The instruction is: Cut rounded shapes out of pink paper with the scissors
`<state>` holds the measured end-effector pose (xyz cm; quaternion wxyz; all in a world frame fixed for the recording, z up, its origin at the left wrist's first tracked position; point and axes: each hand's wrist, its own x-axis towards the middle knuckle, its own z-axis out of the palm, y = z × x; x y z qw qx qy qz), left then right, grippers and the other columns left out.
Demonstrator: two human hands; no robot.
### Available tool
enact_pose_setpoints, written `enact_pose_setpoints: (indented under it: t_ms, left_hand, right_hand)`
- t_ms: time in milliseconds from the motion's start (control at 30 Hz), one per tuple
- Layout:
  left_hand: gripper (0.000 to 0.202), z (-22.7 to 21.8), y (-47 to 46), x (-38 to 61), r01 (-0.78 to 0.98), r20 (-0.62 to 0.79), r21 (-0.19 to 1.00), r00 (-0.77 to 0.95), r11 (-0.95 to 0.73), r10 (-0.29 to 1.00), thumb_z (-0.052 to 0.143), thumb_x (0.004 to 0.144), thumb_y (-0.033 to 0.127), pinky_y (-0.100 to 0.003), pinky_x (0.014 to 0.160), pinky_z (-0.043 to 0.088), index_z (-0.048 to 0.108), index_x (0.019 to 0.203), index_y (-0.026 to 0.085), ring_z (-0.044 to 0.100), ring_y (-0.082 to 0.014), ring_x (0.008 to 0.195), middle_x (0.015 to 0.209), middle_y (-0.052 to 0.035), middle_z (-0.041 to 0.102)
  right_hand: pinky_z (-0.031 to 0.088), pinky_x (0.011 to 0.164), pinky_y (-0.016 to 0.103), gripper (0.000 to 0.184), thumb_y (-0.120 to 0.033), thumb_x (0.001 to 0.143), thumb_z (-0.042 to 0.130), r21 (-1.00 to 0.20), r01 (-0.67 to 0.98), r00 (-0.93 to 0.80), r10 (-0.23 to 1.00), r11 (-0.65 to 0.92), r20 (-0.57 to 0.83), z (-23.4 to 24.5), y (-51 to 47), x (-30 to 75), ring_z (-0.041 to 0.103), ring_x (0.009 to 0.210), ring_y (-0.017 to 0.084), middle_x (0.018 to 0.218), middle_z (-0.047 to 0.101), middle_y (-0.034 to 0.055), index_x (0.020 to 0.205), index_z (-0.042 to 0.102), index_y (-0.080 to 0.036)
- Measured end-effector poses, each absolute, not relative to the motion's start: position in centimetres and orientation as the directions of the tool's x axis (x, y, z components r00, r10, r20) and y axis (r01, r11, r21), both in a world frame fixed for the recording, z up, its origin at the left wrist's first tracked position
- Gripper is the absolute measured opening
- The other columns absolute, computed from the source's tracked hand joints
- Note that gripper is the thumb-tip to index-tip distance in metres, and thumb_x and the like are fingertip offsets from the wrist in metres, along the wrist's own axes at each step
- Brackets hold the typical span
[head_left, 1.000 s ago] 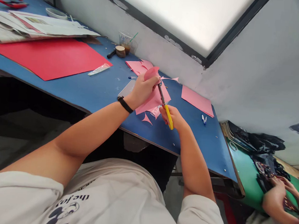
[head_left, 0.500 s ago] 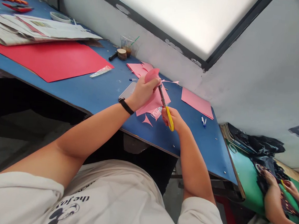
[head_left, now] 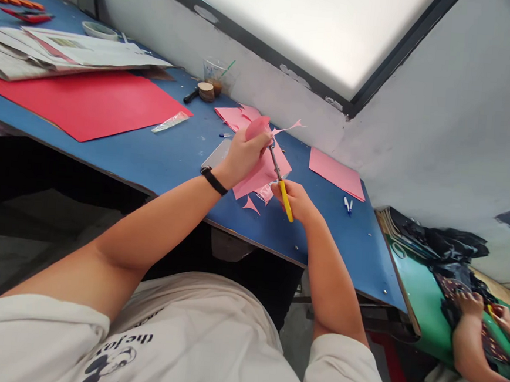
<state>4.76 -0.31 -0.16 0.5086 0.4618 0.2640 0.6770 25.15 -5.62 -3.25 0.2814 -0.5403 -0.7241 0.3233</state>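
My left hand (head_left: 245,155) is closed on a piece of pink paper (head_left: 257,126), held up over the blue table. Yellow-handled scissors (head_left: 286,200) are gripped in my right hand (head_left: 297,201), their blades pointing up at the paper by my left fingers. From the cutting spot a thin pink strip (head_left: 290,127) sticks out to the right. Below my hands lie a larger pink sheet (head_left: 256,176), a small pink scrap (head_left: 250,205) and a clear printed wrapper (head_left: 265,193). My left hand partly hides the sheet.
A pink paper stack (head_left: 336,173) and a blue-white pen-like item (head_left: 348,206) lie right. Red card (head_left: 124,107) under newspapers (head_left: 71,53) is left; a plastic cup (head_left: 213,73) stands behind. At a green table (head_left: 432,322), another person's hands (head_left: 471,303) work on dark patterned material.
The pink strip beside my left fingers has risen off the table. The scissors' handles look turned and closer together. The other person's hands have shifted right.
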Motion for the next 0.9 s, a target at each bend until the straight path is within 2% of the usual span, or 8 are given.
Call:
enact_pose_setpoints:
  t_ms: [133,367,700,900]
  left_hand:
    - [0.038,-0.42,-0.06,4.81,-0.440,0.354,0.832,-0.050,-0.338,0.934,0.085,0.093,0.019,-0.030,0.062,0.046,0.057,0.068,0.024,0.050,-0.0129,0.060,0.062,0.0034,0.052]
    - [0.027,-0.60,-0.05,4.76,-0.439,0.358,0.832,-0.042,-0.339,0.933,0.090,0.092,0.019,-0.030,0.063,0.045,0.067,0.081,0.026,0.055,-0.0156,0.064,0.060,0.0044,0.055]
    - [0.038,-0.69,-0.02,4.75,-0.411,0.363,0.844,-0.037,-0.345,0.931,0.088,0.094,0.018,-0.030,0.061,0.042,0.058,0.071,0.025,0.050,-0.0137,0.062,0.062,0.0025,0.057]
    - [0.038,-0.53,-0.23,4.53,-0.283,0.400,0.877,-0.014,-0.388,0.916,0.080,0.097,0.017,-0.028,0.061,0.042,0.057,0.068,0.024,0.045,-0.0132,0.060,0.059,0.0036,0.051]
  right_hand:
    - [0.039,0.068,0.032,0.062,-0.080,0.094,0.081,-0.683,0.694,-0.258,0.964,0.226,0.057,-3.25,-5.31,25.40,0.045,0.076,0.019,0.077,0.055,-0.0007,0.079,0.055,-0.026]
    - [0.041,0.072,0.033,0.061,-0.080,0.095,0.081,-0.673,0.708,-0.274,0.962,0.215,0.019,-3.15,-5.36,25.41,0.046,0.078,0.019,0.080,0.057,-0.0010,0.081,0.056,-0.025]
    - [0.042,0.075,0.036,0.065,-0.085,0.093,0.078,-0.673,0.709,-0.277,0.961,0.209,0.007,-3.30,-5.14,25.55,0.050,0.079,0.020,0.082,0.059,-0.0004,0.083,0.057,-0.025]
    - [0.045,0.079,0.039,0.065,-0.087,0.092,0.076,-0.644,0.739,-0.269,0.963,0.201,-0.009,-3.02,-5.32,25.45,0.052,0.082,0.021,0.085,0.063,0.0006,0.084,0.057,-0.026]
